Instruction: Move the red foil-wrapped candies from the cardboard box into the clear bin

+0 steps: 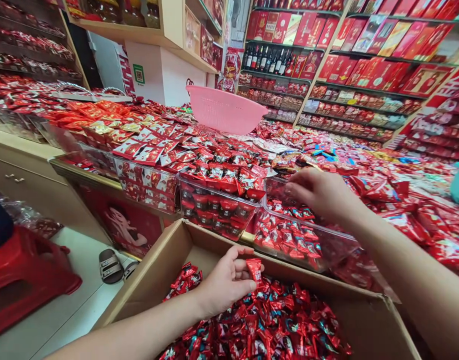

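Note:
My left hand (225, 281) is inside an open cardboard box (154, 272) and pinches a red wrapped candy (255, 269) between thumb and fingers. The box holds a heap of red wrapped candies (274, 330). My right hand (321, 194) reaches over a clear plastic bin (308, 247) partly filled with the same candies, fingers curled downward; what they hold, if anything, is hidden.
Clear bins of red sweets (214, 195) line the counter edge. A pink plastic basket (225, 107) rests on the sweets behind. Shelves of red gift boxes (368, 60) fill the back wall. A red stool (27, 275) and a sandal (110, 266) are on the floor at left.

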A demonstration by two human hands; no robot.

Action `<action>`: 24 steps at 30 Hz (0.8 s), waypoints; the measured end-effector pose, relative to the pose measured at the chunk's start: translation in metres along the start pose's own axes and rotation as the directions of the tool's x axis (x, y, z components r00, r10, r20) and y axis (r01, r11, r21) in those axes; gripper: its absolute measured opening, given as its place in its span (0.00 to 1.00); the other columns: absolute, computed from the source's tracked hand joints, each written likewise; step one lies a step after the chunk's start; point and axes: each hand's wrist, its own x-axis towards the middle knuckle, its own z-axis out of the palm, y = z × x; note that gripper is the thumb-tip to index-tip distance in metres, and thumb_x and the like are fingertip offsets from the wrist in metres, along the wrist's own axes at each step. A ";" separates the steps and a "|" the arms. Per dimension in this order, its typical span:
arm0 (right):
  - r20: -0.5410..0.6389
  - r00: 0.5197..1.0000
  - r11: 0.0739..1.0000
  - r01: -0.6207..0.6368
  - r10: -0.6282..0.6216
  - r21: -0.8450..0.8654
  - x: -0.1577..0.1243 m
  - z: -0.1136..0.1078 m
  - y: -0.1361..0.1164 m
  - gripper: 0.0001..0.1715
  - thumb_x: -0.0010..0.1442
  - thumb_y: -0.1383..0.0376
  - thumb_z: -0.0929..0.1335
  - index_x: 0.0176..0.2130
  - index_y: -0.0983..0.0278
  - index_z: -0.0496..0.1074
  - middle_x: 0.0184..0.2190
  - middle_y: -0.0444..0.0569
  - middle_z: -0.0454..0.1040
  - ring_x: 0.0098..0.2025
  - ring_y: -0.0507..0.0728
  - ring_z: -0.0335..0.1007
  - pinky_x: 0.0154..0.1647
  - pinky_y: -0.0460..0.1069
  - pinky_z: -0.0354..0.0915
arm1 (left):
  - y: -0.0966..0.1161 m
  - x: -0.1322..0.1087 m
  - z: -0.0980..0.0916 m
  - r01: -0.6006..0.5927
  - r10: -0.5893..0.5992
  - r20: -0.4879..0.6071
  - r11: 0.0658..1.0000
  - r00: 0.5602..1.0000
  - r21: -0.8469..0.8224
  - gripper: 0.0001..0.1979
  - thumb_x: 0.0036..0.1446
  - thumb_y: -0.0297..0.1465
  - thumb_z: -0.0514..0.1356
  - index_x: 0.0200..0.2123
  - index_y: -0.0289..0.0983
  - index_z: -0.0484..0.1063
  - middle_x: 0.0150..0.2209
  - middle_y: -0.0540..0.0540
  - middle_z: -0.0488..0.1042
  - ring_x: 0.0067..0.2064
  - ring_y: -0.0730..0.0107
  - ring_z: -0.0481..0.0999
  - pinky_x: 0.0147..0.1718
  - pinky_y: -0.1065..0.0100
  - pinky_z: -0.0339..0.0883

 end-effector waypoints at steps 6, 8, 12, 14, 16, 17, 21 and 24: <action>0.129 0.989 0.807 -0.017 -0.074 0.590 -0.123 0.045 -0.057 0.11 0.53 0.63 0.62 0.39 0.60 0.63 0.29 0.47 0.68 0.27 0.52 0.63 0.27 0.46 0.63 | 0.007 -0.005 0.006 0.087 -0.057 0.153 0.977 0.987 -0.196 0.26 0.47 0.24 0.59 0.48 0.38 0.52 0.34 0.47 0.68 0.32 0.77 0.67 0.30 0.76 0.57; 0.179 0.984 0.695 -0.144 0.023 0.704 -0.144 0.069 -0.058 0.17 0.53 0.63 0.62 0.44 0.61 0.59 0.29 0.48 0.67 0.27 0.51 0.63 0.27 0.46 0.64 | 0.002 -0.007 0.008 0.103 -0.079 0.129 0.976 0.988 -0.192 0.25 0.47 0.23 0.59 0.48 0.39 0.53 0.35 0.47 0.67 0.34 0.75 0.67 0.32 0.74 0.58; 0.175 0.977 0.650 -0.213 0.124 0.730 -0.157 0.089 -0.056 0.20 0.53 0.64 0.63 0.46 0.61 0.55 0.32 0.48 0.67 0.29 0.52 0.64 0.30 0.47 0.66 | -0.006 -0.009 0.014 0.153 -0.140 0.074 0.963 0.987 -0.223 0.23 0.44 0.20 0.60 0.44 0.38 0.58 0.41 0.45 0.65 0.38 0.72 0.67 0.37 0.69 0.59; 0.075 0.992 0.730 -0.124 0.099 0.672 -0.159 0.089 -0.058 0.21 0.53 0.66 0.63 0.47 0.60 0.54 0.37 0.50 0.67 0.35 0.54 0.65 0.37 0.49 0.65 | -0.005 -0.011 0.017 0.197 -0.172 0.108 0.935 0.979 -0.295 0.23 0.45 0.19 0.58 0.45 0.38 0.58 0.43 0.44 0.64 0.41 0.71 0.66 0.40 0.69 0.58; -0.028 1.000 0.777 0.007 0.014 0.629 -0.161 0.088 -0.060 0.24 0.53 0.68 0.62 0.49 0.58 0.53 0.41 0.50 0.66 0.41 0.55 0.64 0.42 0.50 0.63 | -0.002 -0.012 0.021 0.222 -0.190 0.124 0.909 0.974 -0.352 0.21 0.48 0.19 0.56 0.46 0.37 0.57 0.43 0.44 0.65 0.42 0.72 0.66 0.40 0.71 0.57; -0.073 0.997 0.776 0.071 -0.032 0.626 -0.162 0.087 -0.061 0.25 0.53 0.68 0.63 0.49 0.59 0.52 0.41 0.50 0.65 0.43 0.56 0.63 0.42 0.51 0.63 | 0.000 -0.012 0.022 0.222 -0.191 0.118 0.902 0.974 -0.370 0.21 0.49 0.19 0.54 0.46 0.37 0.57 0.42 0.44 0.66 0.41 0.73 0.67 0.39 0.73 0.57; -0.151 0.985 0.754 0.162 -0.084 0.636 -0.161 0.082 -0.060 0.25 0.50 0.69 0.65 0.48 0.62 0.54 0.40 0.51 0.65 0.42 0.56 0.63 0.40 0.50 0.64 | 0.011 -0.011 0.025 0.201 -0.161 0.125 0.863 0.979 -0.463 0.23 0.48 0.14 0.49 0.48 0.35 0.53 0.43 0.42 0.66 0.44 0.70 0.67 0.40 0.72 0.57; -0.088 0.993 0.754 0.120 -0.083 0.646 -0.159 0.079 -0.057 0.24 0.48 0.67 0.67 0.45 0.63 0.57 0.39 0.50 0.65 0.41 0.55 0.63 0.40 0.50 0.64 | 0.017 -0.010 0.023 0.179 -0.137 0.118 0.839 0.983 -0.513 0.27 0.47 0.13 0.46 0.51 0.34 0.50 0.47 0.39 0.64 0.49 0.65 0.63 0.49 0.64 0.50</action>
